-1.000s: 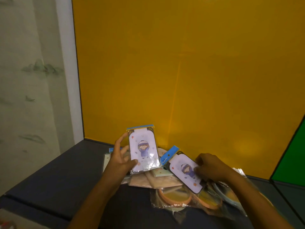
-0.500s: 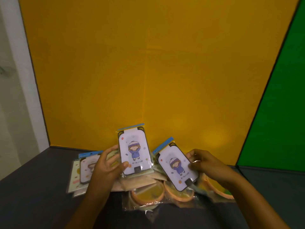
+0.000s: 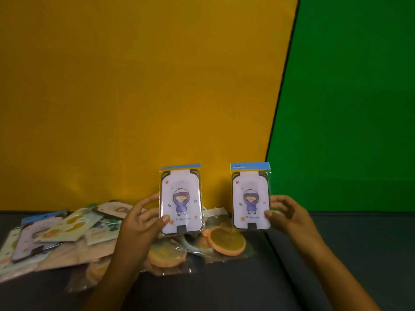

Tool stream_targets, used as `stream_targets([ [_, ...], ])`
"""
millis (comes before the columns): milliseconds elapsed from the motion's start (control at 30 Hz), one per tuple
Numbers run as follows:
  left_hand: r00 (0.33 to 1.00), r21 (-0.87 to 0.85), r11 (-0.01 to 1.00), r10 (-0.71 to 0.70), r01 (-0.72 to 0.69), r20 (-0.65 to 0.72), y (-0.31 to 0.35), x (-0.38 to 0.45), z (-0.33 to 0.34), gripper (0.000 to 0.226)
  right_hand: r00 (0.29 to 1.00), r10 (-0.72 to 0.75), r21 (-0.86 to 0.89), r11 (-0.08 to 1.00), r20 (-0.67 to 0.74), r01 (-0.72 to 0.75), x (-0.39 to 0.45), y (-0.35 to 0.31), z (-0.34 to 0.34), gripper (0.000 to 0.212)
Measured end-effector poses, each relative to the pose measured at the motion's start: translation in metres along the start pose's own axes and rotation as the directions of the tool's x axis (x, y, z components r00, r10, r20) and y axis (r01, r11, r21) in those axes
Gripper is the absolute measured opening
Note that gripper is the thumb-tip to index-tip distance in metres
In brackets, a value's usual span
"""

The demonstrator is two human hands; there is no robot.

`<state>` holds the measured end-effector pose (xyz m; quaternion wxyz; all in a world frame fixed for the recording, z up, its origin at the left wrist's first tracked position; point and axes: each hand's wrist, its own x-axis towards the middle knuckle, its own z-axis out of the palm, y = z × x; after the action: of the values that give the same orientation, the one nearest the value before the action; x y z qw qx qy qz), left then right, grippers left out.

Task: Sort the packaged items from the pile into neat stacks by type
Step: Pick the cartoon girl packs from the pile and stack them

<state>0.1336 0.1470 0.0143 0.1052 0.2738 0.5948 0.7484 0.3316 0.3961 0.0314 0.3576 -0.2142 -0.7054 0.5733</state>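
My left hand pinches one cartoon card packet upright; my right hand pinches a matching packet upright. The pile lies on the dark surface below them.

both arms come up from the bottom, bare, reaching forward. the left hand is raised, its thumb pressed on the front of a card pack near the low left corner and its fingers curled behind the pack's left edge. the right hand is raised at the same height, thumb on the front right edge of a second card pack, fingers bent round the back. the two hands are apart, side by side.
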Motion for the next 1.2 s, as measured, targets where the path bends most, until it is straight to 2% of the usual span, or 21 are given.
stream_targets([
  [267,0.999,0.037,0.999,0.033,-0.034,0.026,-0.008,-0.02,0.126,0.047,0.993,-0.081,0.069,0.994,-0.085,0.087,0.005,0.0,-0.128,0.035],
  [567,0.997,0.148,0.987,-0.061,0.055,0.039,-0.027,-0.042,0.236,0.049,0.99,-0.015,0.112,0.993,-0.14,0.031,0.017,0.042,-0.215,0.052],
  [867,0.958,0.306,0.936,-0.233,0.174,0.167,-0.083,-0.025,0.302,0.03,0.983,0.043,0.209,0.978,-0.181,-0.005,0.03,0.079,-0.245,0.046],
  [1000,0.925,0.369,0.902,-0.315,0.223,0.212,-0.111,-0.013,0.322,0.029,0.986,0.081,0.296,0.954,-0.144,-0.035,0.033,0.1,-0.246,0.037],
  [1100,0.923,0.421,0.886,-0.312,0.195,0.227,-0.121,-0.006,0.333,0.032,0.988,0.102,0.318,0.946,-0.119,-0.06,0.04,0.111,-0.25,0.035],
  [1200,0.928,0.542,0.839,-0.242,0.053,0.283,-0.13,-0.005,0.339,0.037,0.989,0.099,0.299,0.952,-0.107,-0.063,0.05,0.115,-0.255,0.034],
])
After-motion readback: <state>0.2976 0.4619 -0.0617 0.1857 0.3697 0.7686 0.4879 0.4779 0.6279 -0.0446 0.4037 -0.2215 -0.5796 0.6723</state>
